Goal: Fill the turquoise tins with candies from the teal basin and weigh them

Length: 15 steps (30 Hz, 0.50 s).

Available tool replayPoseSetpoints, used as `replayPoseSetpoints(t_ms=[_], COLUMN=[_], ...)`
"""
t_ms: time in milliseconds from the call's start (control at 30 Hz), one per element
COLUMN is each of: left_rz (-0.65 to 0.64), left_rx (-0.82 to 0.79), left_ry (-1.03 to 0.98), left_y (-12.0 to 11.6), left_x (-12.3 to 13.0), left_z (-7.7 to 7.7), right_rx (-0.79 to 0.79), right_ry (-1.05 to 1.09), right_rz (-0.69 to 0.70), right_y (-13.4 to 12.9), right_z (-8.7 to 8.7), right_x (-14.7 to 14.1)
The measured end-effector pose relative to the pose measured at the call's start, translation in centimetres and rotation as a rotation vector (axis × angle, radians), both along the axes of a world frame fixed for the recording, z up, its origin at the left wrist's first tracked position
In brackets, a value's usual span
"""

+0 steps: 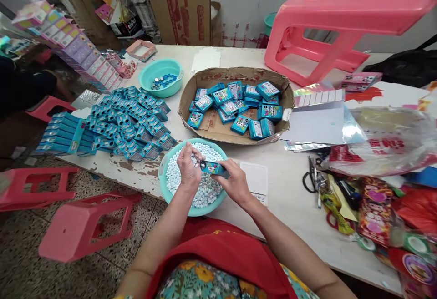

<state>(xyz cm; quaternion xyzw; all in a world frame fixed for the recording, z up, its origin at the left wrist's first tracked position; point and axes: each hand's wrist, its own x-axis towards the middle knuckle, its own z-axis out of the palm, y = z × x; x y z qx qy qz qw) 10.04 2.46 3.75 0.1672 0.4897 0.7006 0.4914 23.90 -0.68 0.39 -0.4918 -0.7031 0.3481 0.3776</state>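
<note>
My right hand (236,182) grips a small blue candy box (212,167) between thumb and fingers. The box lies on its side, its dark opening facing left. Cupped right at that opening is my left hand (190,168), its fingers curled around several small pale candies. Both hands are above a mint-green basin (163,185) full of white and pastel candies (204,197). Left of the basin, many blue boxes (126,121) with round openings lie in a heap. A cut-down cardboard box (213,134) behind the basin holds several more blue boxes.
A white scale (254,178) lies right of the basin. A smaller green bowl (160,90) holds blue and silver discs. Scissors (310,177), wrappers and tape clutter the right side. An upturned pink stool (324,28) rests at the back; red stools (78,230) stand on the floor.
</note>
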Motion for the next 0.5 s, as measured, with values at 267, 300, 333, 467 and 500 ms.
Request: replayPoseSetpoints(t_ms=[267, 300, 333, 467, 500], left_rz=[-0.01, -0.004, 0.01, 0.074, 0.081], left_rx=[0.055, 0.063, 0.068, 0.028, 0.016], left_ry=[0.046, 0.058, 0.072, 0.106, 0.105], left_y=[0.1, 0.2, 0.2, 0.6, 0.7], left_x=[0.9, 1.0, 1.2, 1.9, 2.0], left_z=[0.6, 0.6, 0.6, 0.2, 0.2], right_rx=[-0.007, -0.004, 0.001, 0.019, 0.017], right_ry=[0.035, 0.034, 0.031, 0.037, 0.047], right_rz=[-0.043, -0.045, -0.044, -0.033, -0.036], right_y=[0.1, 0.2, 0.2, 0.2, 0.2], right_z=[0.5, 0.5, 0.5, 0.2, 0.2], right_x=[0.6, 0.7, 0.7, 0.7, 0.7])
